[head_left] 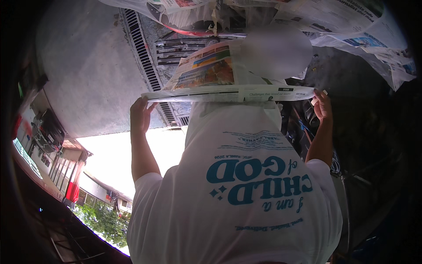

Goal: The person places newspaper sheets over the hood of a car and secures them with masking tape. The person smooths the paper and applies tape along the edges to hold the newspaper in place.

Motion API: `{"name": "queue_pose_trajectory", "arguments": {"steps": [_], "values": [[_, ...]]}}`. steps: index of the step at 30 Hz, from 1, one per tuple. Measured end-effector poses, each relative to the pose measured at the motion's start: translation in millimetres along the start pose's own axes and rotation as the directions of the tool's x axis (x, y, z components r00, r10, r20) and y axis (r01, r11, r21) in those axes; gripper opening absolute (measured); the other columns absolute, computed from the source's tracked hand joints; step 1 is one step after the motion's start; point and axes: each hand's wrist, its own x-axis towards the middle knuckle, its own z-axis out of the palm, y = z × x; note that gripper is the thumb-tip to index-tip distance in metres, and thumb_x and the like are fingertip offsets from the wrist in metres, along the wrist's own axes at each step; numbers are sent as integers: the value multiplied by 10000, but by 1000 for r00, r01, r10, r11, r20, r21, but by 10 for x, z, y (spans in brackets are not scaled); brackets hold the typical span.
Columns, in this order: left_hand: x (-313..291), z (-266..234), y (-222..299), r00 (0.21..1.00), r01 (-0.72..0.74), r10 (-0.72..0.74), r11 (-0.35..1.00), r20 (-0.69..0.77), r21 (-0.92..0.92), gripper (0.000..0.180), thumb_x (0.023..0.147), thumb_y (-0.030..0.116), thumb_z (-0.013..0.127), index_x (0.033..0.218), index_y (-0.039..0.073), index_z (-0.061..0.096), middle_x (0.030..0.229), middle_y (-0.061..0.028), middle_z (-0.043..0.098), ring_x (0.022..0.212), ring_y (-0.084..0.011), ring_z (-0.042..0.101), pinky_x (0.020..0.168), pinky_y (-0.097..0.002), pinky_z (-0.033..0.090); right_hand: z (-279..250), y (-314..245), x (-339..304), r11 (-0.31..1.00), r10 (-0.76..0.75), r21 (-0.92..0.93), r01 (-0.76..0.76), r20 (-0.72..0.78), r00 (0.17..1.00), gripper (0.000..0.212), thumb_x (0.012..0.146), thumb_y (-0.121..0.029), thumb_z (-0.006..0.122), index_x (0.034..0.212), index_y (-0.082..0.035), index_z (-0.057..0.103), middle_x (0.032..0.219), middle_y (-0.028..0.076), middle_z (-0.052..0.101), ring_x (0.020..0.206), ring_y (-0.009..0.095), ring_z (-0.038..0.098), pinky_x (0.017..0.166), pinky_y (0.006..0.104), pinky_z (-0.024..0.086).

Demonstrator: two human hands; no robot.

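A newspaper sheet [211, 94] with a long narrow folded strip along its near edge stretches crosswise in front of my white shirt [246, 220]. My left hand [141, 113] grips the strip's left end, thumb and fingers closed on it. At the right end my right hand [323, 107] pinches the paper, and a small pale piece [325, 93] shows beside its fingers; I cannot make out what it is. Beyond the strip, a printed part of the sheet with a colour picture [211, 72] slopes away. A blurred patch covers what lies behind its right side.
Newspapers in clear plastic [369, 39] hang at the far right, with more plastic-wrapped paper [180, 9] at the far middle. A drain grate [140, 48] crosses the concrete floor [88, 66] at left. Dark metal bars [189, 48] lie beyond the sheet. A motorcycle [48, 132] stands far left.
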Motion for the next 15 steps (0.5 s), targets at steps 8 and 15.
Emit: {"name": "queue_pose_trajectory", "arguments": {"steps": [8, 15], "values": [[-116, -57, 5, 998, -23, 34, 979, -51, 204, 152, 1054, 109, 663, 968, -15, 678, 1012, -66, 658, 1054, -159, 632, 1105, -348, 485, -119, -461, -33, 996, 32, -88, -20, 149, 988, 151, 933, -180, 838, 977, -66, 750, 897, -50, 623, 880, 75, 537, 822, 269, 394], [-427, 253, -423, 989, 96, -69, 971, -130, 217, 293, 1058, 179, 662, 1247, -43, 697, 1236, -113, 695, 1221, -220, 628, 1125, -444, 477, -439, -175, -165, 987, 138, -99, -128, 112, 984, 167, 937, -205, 829, 954, -70, 732, 865, -40, 615, 852, 82, 546, 813, 259, 405]]}}
